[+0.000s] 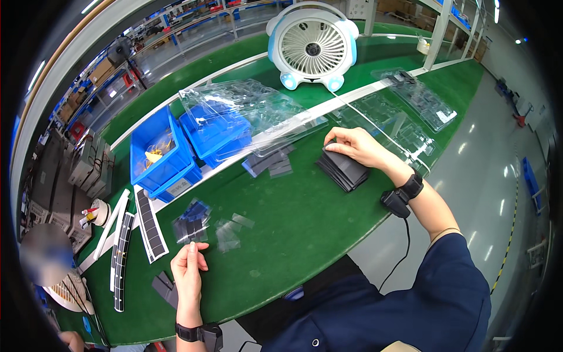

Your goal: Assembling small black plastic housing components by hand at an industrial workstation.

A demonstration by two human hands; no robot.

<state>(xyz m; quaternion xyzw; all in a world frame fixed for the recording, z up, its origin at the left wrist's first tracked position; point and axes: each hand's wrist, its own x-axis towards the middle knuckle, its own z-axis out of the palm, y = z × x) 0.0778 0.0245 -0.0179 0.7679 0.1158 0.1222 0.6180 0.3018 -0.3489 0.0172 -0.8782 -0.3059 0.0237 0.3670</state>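
My right hand (353,148) rests at the far edge of a fanned stack of thin black rectangular pieces (346,173), with thumb and fingers closed on the top ones. Closer to me on the left, my left hand (188,267) is raised over the table with its fingers curled and pressed together; whatever may be between them is too small to make out. Just beyond its fingertips lie small clear film pieces (227,236) and a pile of clear and bluish films (192,222). Beside its wrist are a few loose dark strips (165,288).
Blue bins (153,154) stand at the left; clear plastic trays (252,108) lean over one. Dark films (271,162) lie mid-table. Long strips with black squares (151,229) lie left. A white-blue fan (312,51) stands at the back, its cable crossing more clear trays (422,102). Another person sits far left.
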